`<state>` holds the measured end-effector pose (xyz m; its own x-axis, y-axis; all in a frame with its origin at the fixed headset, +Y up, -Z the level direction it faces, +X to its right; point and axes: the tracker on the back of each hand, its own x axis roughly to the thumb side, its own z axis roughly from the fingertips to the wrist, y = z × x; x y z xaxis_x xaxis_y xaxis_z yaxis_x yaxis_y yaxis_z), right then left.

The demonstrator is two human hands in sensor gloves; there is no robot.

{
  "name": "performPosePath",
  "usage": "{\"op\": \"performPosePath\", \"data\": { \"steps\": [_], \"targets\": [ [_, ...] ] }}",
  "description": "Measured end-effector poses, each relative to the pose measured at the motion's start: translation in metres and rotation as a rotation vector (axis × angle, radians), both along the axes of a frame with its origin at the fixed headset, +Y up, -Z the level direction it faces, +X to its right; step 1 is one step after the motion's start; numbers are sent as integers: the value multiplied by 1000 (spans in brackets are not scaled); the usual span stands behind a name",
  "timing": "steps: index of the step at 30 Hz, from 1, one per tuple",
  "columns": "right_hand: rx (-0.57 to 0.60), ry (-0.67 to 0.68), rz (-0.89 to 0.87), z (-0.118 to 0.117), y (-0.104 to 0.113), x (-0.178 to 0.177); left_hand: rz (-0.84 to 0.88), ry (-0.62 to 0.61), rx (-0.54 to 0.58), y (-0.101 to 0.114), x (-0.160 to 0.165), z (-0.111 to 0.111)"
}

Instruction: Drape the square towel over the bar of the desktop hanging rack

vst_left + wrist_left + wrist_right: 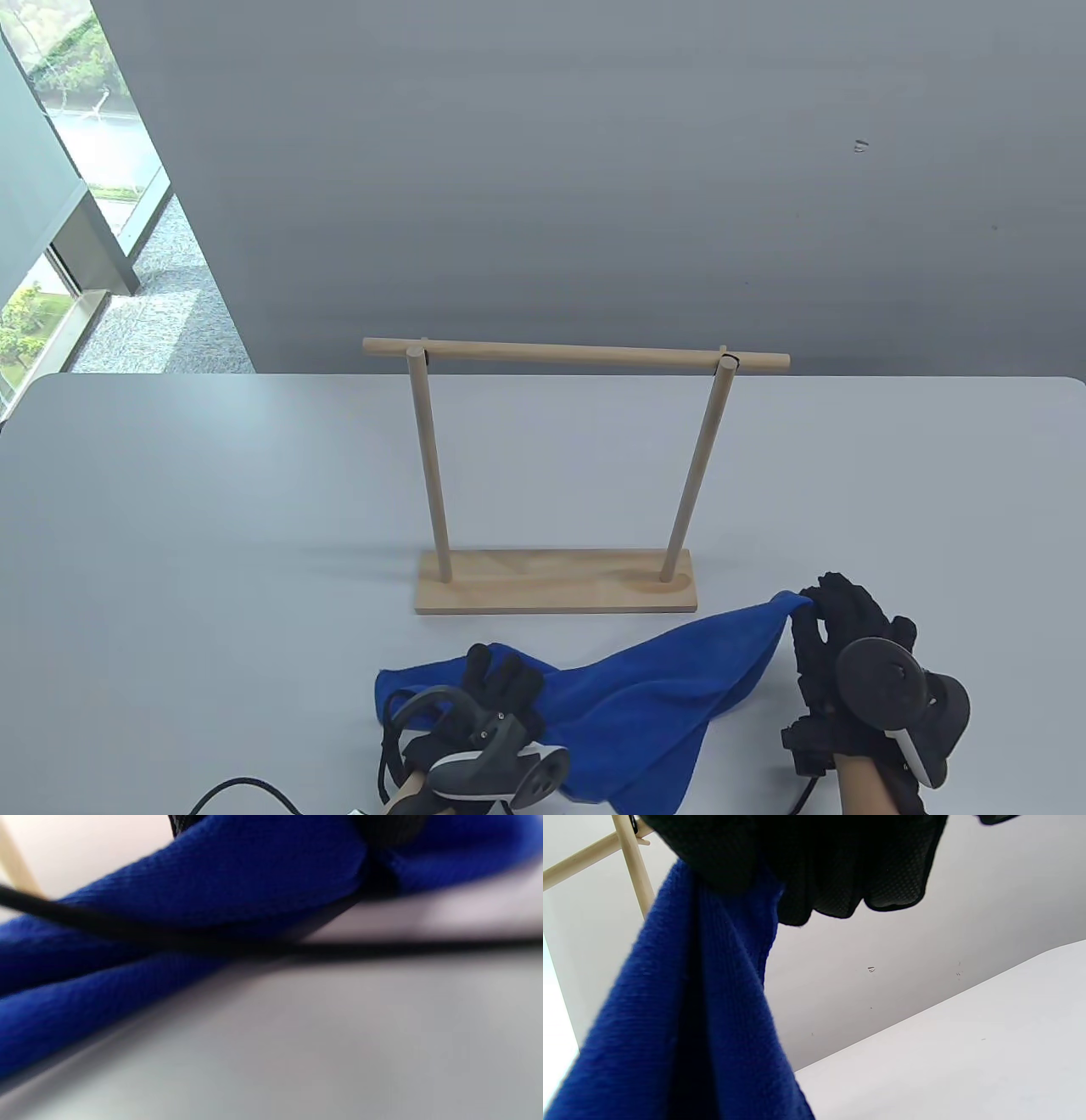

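Observation:
A blue square towel point(653, 688) lies bunched on the table in front of the wooden rack point(560, 475), whose top bar point(577, 354) is bare. My right hand point(827, 628) pinches the towel's right corner and holds it a little above the table; the towel hangs from the gloved fingers point(814, 866) in the right wrist view point(683, 1018). My left hand point(496, 679) rests on the towel's left part; whether it grips the cloth does not show. The left wrist view shows towel folds point(237, 882) close up on the table.
The rack's flat wooden base point(556, 581) stands just behind the towel. A black cable point(246, 789) runs along the table's front edge by my left wrist and crosses the left wrist view point(382, 948). A grey wall point(594, 170) stands behind the table.

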<state>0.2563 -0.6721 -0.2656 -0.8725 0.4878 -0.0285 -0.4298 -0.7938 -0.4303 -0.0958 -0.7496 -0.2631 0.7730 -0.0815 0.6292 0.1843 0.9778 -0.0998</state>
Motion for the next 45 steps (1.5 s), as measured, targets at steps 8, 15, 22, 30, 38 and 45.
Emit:
{"op": "performPosePath", "data": {
  "steps": [8,15,22,30,38,45],
  "targets": [
    [-102,-4,87,-7,-9,-1,1142,592,-496,6,-138,-34],
    [-315,197,181,-17,-20,-17,518,949,-400,7,-148,-33],
    [-325,195,163,-17,-22,-14,442,536,-113,26,-101,-23],
    [-309,197,147,-17,-21,-12,-269,429,-157,-8,-56,-29],
    [-266,159,108,-15,-18,-6,607,567,-203,24,-112,-28],
    [-241,165,110,-13,-15,-9,1117,637,-441,23,-161,-30]
  ]
}}
